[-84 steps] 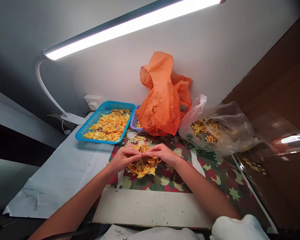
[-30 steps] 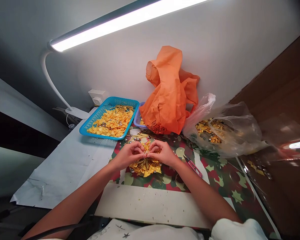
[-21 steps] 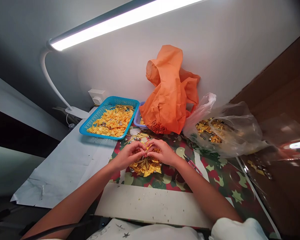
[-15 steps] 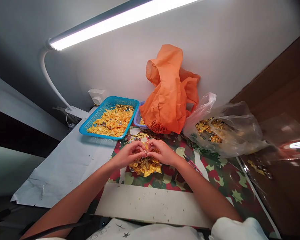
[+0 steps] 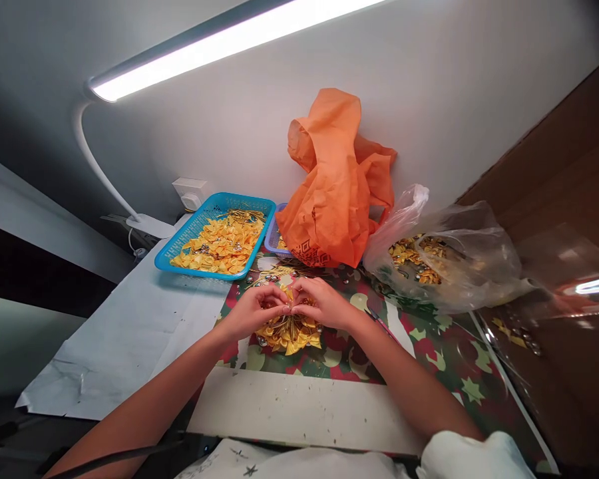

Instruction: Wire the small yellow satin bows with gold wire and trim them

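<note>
A round cluster of yellow ribbon bows (image 5: 293, 340) with gold wire stems lies on the camouflage-patterned cover, its stems gathered toward the middle. Over its far part, my left hand (image 5: 254, 309) and my right hand (image 5: 323, 305) meet at their fingertips. Both hands are closed in a pinch, thumbs against fingers. What sits between the fingertips is too small to make out. Loose gold stems and small silver bells (image 5: 269, 278) lie just beyond the hands.
A blue basket (image 5: 160, 261) of yellow bows stands back left, beside a purple basket (image 5: 274, 247). An orange bag (image 5: 334, 193) and a clear plastic bag (image 5: 484, 266) stand behind and right. Pink-handled scissors (image 5: 382, 324) lie near my right forearm. A lamp (image 5: 229, 46) hangs above.
The view has shifted slightly, moving the surroundings a little to the left. My hands stay together over the cluster, with only slight finger movement.
</note>
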